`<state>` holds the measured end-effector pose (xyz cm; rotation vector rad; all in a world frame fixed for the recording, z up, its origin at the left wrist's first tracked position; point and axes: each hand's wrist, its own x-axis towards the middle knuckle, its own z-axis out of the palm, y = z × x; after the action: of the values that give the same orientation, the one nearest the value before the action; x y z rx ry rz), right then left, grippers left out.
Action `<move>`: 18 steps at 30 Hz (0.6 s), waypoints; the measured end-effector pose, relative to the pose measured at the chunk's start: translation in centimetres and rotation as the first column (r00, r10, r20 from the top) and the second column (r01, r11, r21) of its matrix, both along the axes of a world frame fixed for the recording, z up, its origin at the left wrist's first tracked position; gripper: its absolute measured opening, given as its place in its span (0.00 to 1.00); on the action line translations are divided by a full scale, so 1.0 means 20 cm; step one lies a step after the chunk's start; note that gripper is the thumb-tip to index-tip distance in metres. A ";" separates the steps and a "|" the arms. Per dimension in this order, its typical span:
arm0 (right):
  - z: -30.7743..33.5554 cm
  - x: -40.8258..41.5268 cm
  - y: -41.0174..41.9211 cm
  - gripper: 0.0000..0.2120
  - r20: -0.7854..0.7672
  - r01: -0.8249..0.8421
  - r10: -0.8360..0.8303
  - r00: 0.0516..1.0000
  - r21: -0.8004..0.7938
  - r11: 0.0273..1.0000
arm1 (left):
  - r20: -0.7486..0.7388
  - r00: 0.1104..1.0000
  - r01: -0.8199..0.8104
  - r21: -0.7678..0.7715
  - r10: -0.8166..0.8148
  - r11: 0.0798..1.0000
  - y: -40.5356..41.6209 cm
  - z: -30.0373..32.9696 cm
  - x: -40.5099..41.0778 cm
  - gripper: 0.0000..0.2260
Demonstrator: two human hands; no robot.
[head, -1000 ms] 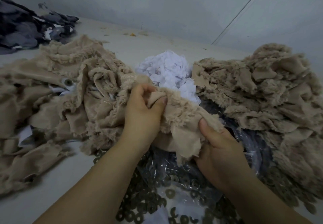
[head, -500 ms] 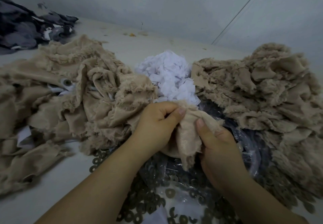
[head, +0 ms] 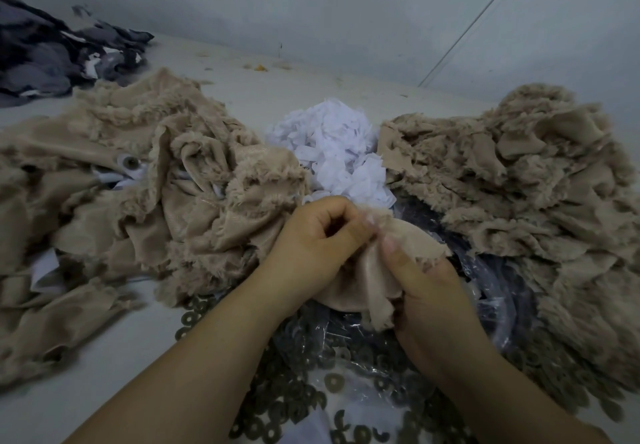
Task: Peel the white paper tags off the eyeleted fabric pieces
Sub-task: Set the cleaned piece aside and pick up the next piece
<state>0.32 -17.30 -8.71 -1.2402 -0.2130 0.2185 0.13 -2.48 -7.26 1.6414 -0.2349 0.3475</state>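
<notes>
Right now both hands meet over one tan fabric piece (head: 363, 270), which sits bunched between them at the centre of the work surface (head: 86, 374). The left hand (head: 311, 246) has its fingers curled tight, thumb and forefinger pinching the upper fuzzy edge of the piece; whether a white tag lies inside that pinch cannot be told, since the spot is blurred. The right hand (head: 426, 291) grips the same piece from the other side, its thumb pressed flat on the smooth backing just beside the left thumb, the remaining fingers folded under the cloth and hidden. A loose flap of the piece hangs down below the grip, between the two wrists. Just beyond the pinch, nearly touching the knuckles of the left hand, lies a heap of white paper tags (head: 332, 153). To the left of the grip spreads a rumpled pile of tan fabric (head: 138, 201), one metal eyelet (head: 131, 162) with white paper around it showing in its folds. To the right of the grip a second pile of fuzzy tan pieces (head: 519, 184) rises, well apart from the first. Directly under the hands is a clear plastic bag (head: 346, 357) with many dark metal rings (head: 277, 402) in and around it, some spilled toward the left forearm. Far off to the upper left, well away from the grip, lies a heap of dark grey cloth (head: 52, 56).
</notes>
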 end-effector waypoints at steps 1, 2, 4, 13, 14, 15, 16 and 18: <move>0.00 0.00 0.00 0.18 -0.021 0.011 -0.011 1.000 0.014 1.000 | 0.009 1.000 -0.001 0.047 0.001 0.999 0.00 0.00 0.00 0.12; 0.01 0.00 -0.01 0.19 -0.029 0.017 -0.017 0.999 0.014 1.000 | 0.006 1.000 0.000 0.078 -0.001 0.997 0.00 0.00 0.00 0.11; 0.01 0.00 0.00 0.19 -0.008 0.016 -0.016 1.000 -0.007 1.000 | -0.031 1.000 0.007 0.064 -0.005 0.998 0.00 -0.01 0.00 0.12; 0.01 -0.01 0.00 0.16 -0.067 0.033 -0.030 0.997 0.050 0.998 | -0.069 0.997 0.037 0.003 -0.036 0.999 -0.01 -0.01 -0.01 0.15; 0.02 -0.01 0.00 0.16 -0.058 0.016 -0.013 0.998 0.059 0.998 | -0.067 0.997 0.041 -0.005 -0.041 0.999 -0.01 -0.01 -0.01 0.15; 0.02 -0.01 0.00 0.15 -0.051 -0.005 0.008 0.999 0.065 0.998 | -0.066 0.997 0.043 -0.012 -0.044 0.999 -0.02 -0.01 -0.01 0.15; 0.03 -0.01 0.00 0.14 -0.055 -0.022 0.026 0.998 0.069 0.997 | -0.065 0.997 0.045 -0.019 -0.046 0.999 -0.02 -0.01 -0.01 0.15; 0.04 -0.02 0.00 0.14 -0.093 -0.054 0.063 0.994 0.100 0.994 | -0.063 0.997 0.049 -0.027 -0.051 0.998 -0.02 -0.01 -0.01 0.15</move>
<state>-0.08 -17.28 -7.98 -1.1248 -0.1745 0.3146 -0.08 -2.95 -7.39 1.6157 -0.2226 0.2588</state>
